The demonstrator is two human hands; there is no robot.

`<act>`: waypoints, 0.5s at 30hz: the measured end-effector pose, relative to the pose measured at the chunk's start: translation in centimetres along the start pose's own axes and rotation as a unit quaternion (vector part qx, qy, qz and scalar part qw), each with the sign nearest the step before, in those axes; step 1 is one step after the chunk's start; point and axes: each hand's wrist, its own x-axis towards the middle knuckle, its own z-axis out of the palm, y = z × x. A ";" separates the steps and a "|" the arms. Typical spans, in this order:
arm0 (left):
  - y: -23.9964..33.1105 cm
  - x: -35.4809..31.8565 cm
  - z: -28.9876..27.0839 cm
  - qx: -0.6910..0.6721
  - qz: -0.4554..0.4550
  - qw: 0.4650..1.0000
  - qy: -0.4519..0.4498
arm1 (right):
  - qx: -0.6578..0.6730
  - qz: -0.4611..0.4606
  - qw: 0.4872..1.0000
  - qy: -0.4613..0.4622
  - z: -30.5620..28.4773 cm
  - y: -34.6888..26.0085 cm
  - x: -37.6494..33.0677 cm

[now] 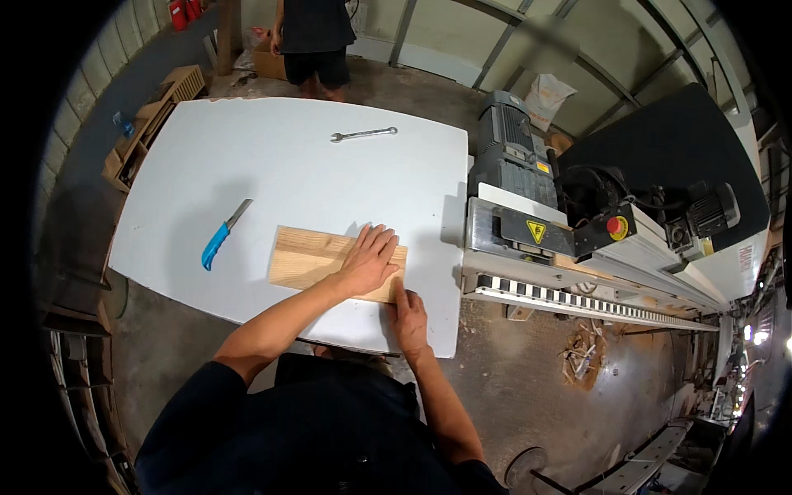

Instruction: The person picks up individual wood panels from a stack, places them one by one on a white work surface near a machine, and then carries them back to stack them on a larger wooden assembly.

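Note:
A light brown wooden board (309,252) with visible grain lies flat on the white tabletop (289,169), close to its near edge. My left hand (371,262) rests palm down across the right part of the board, fingers stretched out. At the board's near right corner, my right hand (411,318) has its thumb on the wood and its other fingers curled beside the edge; their tips are hidden. To the left of the board lies a knife (218,245) with a blue handle. A metal wrench (363,134) sits toward the far side.
A machine with a grey motor (516,148), a red button (616,225) and a long toothed rail (577,303) stands along the table's right side. Beyond the far edge stands another person (318,41). Wooden racks (153,132) are at the left. Scraps (582,355) lie on the floor.

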 end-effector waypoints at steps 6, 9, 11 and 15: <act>-1.0 -3.0 -1.3 0.070 -0.090 0.990 -0.082 | -0.065 0.010 0.996 -0.053 -0.1 -0.4 -0.7; -8.9 -7.3 -5.0 0.154 -0.202 0.967 0.013 | -0.080 0.004 0.996 -0.051 -0.4 -0.4 -0.6; -17.5 -14.5 -7.4 0.165 -0.314 0.932 0.077 | -0.074 -0.010 0.996 -0.049 0.1 -1.1 -0.7; -18.8 -19.0 -10.7 0.258 -0.366 0.883 0.140 | -0.070 0.029 0.995 -0.069 -1.2 -2.5 -0.3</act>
